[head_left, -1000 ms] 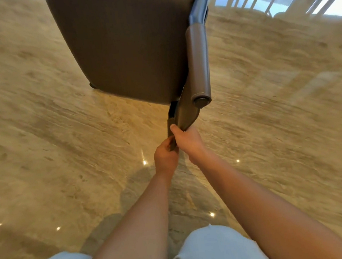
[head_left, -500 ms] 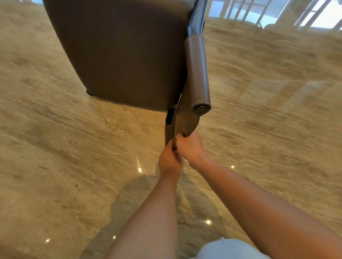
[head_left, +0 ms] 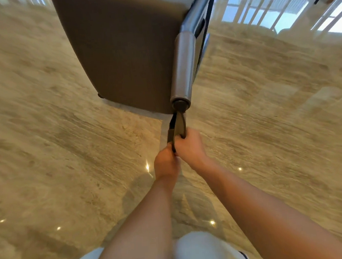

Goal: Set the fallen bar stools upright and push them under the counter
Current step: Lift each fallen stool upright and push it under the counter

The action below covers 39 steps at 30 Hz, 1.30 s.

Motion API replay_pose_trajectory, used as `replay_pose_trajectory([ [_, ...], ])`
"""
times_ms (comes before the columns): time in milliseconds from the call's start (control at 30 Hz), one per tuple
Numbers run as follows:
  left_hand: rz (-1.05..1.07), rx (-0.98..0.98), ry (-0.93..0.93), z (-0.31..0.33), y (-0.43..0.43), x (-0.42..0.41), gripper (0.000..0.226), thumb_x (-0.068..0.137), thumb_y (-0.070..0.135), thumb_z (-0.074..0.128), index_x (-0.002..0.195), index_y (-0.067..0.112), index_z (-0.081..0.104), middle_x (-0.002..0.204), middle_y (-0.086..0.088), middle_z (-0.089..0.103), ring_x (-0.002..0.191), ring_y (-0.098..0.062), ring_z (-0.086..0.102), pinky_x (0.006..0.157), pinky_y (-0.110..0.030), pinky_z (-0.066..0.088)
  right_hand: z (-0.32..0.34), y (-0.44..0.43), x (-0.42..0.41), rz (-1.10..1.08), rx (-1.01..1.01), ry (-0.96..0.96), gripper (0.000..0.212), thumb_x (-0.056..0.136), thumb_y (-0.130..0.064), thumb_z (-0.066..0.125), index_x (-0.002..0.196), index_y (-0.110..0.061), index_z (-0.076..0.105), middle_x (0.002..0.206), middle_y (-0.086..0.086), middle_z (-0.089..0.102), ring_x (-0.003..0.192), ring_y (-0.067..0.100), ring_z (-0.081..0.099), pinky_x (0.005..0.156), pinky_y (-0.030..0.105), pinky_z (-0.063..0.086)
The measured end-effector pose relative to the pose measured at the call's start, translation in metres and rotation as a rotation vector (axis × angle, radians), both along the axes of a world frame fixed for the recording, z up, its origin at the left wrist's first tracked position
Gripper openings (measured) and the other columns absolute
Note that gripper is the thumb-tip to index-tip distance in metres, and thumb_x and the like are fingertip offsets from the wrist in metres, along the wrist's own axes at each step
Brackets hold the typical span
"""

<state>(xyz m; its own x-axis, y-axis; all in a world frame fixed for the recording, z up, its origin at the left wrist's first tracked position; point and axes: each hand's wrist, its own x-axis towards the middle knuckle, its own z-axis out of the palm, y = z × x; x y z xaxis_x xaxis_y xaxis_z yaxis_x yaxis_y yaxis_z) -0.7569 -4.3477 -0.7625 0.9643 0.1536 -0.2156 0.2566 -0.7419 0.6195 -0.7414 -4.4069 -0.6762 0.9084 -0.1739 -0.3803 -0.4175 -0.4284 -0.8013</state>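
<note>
Both arms reach forward; the left hand [head_left: 166, 161] and right hand [head_left: 189, 145] clench the bar stool's [head_left: 125, 50] dark edge, fingertips hidden underneath.

Bar stool [head_left: 129, 49] on the floor [head_left: 43, 162], ahead of both hands [head_left: 178, 151]

I'm looking down on a polished beige stone floor [head_left: 42, 146], streaked with darker veins and glossy enough to throw back small light spots [head_left: 147, 166] and pale window glare at right. The brown bar stool [head_left: 129, 49] stands tilted over it; I cannot tell which edge touches down.
</note>
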Motion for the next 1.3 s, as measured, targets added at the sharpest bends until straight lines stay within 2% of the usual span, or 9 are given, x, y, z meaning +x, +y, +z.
replay_pose_trajectory([
  [200, -0.040, 0.054, 0.020, 0.089, 0.027, 0.002, 0.022, 0.097, 0.014, 0.048, 0.110, 0.007, 0.064, 0.106, -0.009, 0.068, 0.097, -0.022, 0.063, 0.066, -0.015, 0.030, 0.086, 0.025, 0.012, 0.016, 0.009, 0.070, 0.019, 0.091, -0.004, 0.044, 0.078, -0.014, 0.054, 0.081, 0.013, 0.065, 0.078, 0.032, 0.066, 0.068, 0.046, 0.057],
  [433, -0.002, -0.035, 0.097, 0.213, 0.041, 0.000, 0.018, 0.090, 0.002, 0.047, 0.089, 0.003, 0.066, 0.084, -0.011, 0.069, 0.065, -0.019, 0.051, 0.045, -0.020, 0.026, 0.194, 0.038, 0.019, -0.025, 0.079, 0.170, 0.016, 0.087, -0.001, 0.043, 0.091, 0.003, 0.058, 0.092, 0.026, 0.065, 0.087, 0.042, 0.066, 0.072, 0.059, 0.056],
  [567, -0.004, -0.043, 0.138, 0.292, 0.057, 0.003, 0.019, 0.087, -0.001, 0.048, 0.082, 0.012, 0.061, 0.069, 0.002, 0.058, 0.068, -0.023, 0.059, 0.048, -0.025, 0.032, 0.267, 0.047, 0.029, -0.046, 0.118, 0.228, 0.021, 0.081, 0.005, 0.041, 0.095, 0.006, 0.057, 0.098, 0.031, 0.064, 0.084, 0.045, 0.066, 0.068, 0.060, 0.057],
  [667, -0.040, 0.006, 0.148, 0.349, 0.071, 0.011, 0.018, 0.089, 0.002, 0.048, 0.090, 0.009, 0.064, 0.081, -0.005, 0.065, 0.070, -0.024, 0.057, 0.053, -0.028, 0.037, 0.327, 0.054, 0.041, -0.048, 0.136, 0.284, 0.023, 0.084, 0.005, 0.039, 0.101, -0.001, 0.053, 0.105, 0.026, 0.062, 0.082, 0.044, 0.067, 0.069, 0.056, 0.058],
  [833, -0.098, 0.119, 0.156, 0.425, 0.086, 0.035, 0.021, 0.092, 0.006, 0.047, 0.104, 0.010, 0.064, 0.096, -0.009, 0.068, 0.089, -0.029, 0.063, 0.064, -0.031, 0.041, 0.403, 0.060, 0.069, -0.064, 0.165, 0.295, 0.059, 0.086, 0.003, 0.033, 0.140, -0.019, 0.033, 0.125, 0.015, 0.056, 0.084, 0.045, 0.067, 0.064, 0.053, 0.059],
  [1067, -0.142, 0.164, 0.136, 0.498, 0.083, 0.093, 0.011, 0.091, 0.009, 0.049, 0.084, 0.013, 0.056, 0.096, -0.012, 0.066, 0.093, -0.034, 0.061, 0.066, -0.035, 0.041, 0.465, 0.051, 0.139, -0.042, 0.072, 0.238, 0.049, 0.085, -0.001, 0.043, 0.132, -0.012, 0.035, 0.119, 0.020, 0.059, 0.104, 0.043, 0.061, 0.087, 0.053, 0.053],
  [1133, -0.150, 0.168, 0.141, 0.515, 0.075, 0.105, 0.010, 0.087, 0.005, 0.049, 0.084, 0.012, 0.056, 0.095, -0.011, 0.065, 0.091, -0.033, 0.061, 0.068, -0.036, 0.046, 0.477, 0.041, 0.154, -0.064, 0.100, 0.270, 0.037, 0.088, 0.000, 0.045, 0.123, -0.010, 0.039, 0.115, 0.020, 0.061, 0.098, 0.042, 0.064, 0.080, 0.051, 0.057],
  [1233, -0.130, 0.159, 0.156, 0.534, 0.064, 0.123, 0.015, 0.085, 0.004, 0.049, 0.090, 0.009, 0.062, 0.092, -0.009, 0.065, 0.088, -0.031, 0.061, 0.069, -0.036, 0.050, 0.492, 0.027, 0.172, -0.131, 0.261, 0.317, 0.030, 0.090, 0.006, 0.044, 0.112, -0.014, 0.037, 0.106, 0.022, 0.061, 0.077, 0.043, 0.068, 0.049, 0.044, 0.058],
  [1300, -0.112, 0.174, 0.151, 0.546, 0.056, 0.136, 0.014, 0.085, 0.003, 0.048, 0.087, 0.011, 0.059, 0.090, -0.007, 0.063, 0.083, -0.028, 0.058, 0.065, -0.033, 0.045, 0.502, 0.018, 0.187, -0.124, 0.306, 0.335, 0.026, 0.090, 0.009, 0.047, 0.105, -0.010, 0.039, 0.107, 0.024, 0.060, 0.074, 0.044, 0.067, 0.045, 0.043, 0.056],
])
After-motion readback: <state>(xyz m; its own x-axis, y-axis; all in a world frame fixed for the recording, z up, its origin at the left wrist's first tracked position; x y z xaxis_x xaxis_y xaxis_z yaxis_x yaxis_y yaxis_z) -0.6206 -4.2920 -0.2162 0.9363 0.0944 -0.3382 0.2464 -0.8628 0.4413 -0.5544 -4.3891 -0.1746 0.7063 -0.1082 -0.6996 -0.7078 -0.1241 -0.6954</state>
